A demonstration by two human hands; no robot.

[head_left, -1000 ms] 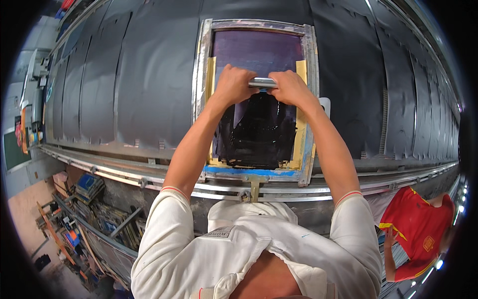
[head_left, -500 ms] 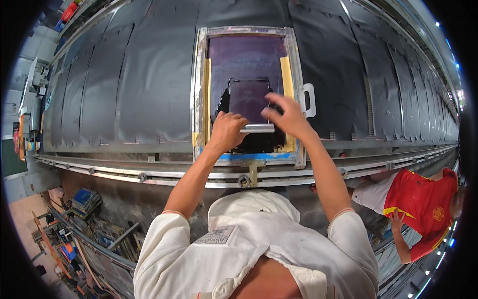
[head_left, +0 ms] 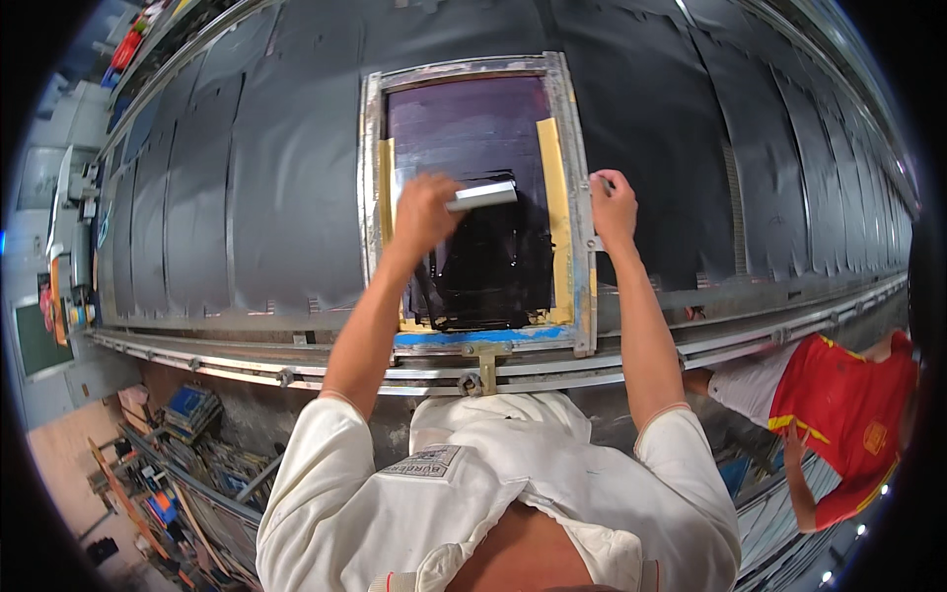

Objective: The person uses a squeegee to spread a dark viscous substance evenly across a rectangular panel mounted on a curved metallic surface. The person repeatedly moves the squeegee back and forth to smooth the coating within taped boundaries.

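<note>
My left hand is closed on a squeegee with a pale metal holder, which lies across the middle of a screen-printing frame. Glossy black ink spreads over the near half of the purple mesh, and the squeegee's lower edge is against it. Yellow tape runs down the mesh's sides, and blue tape along its near end. At the frame's right side, the fingers of my right hand are wrapped round the white side handle, which they mostly cover.
Black sheets lie side by side along the long table beneath the frame. A metal rail follows the table's near edge, with a bracket at the frame. To the right stands a person in a red shirt. Several frames are stacked lower left.
My left hand has pushed the squeegee away from me, up the mesh, and ink now covers the design area. My right hand has moved from above the mesh onto the side handle.
</note>
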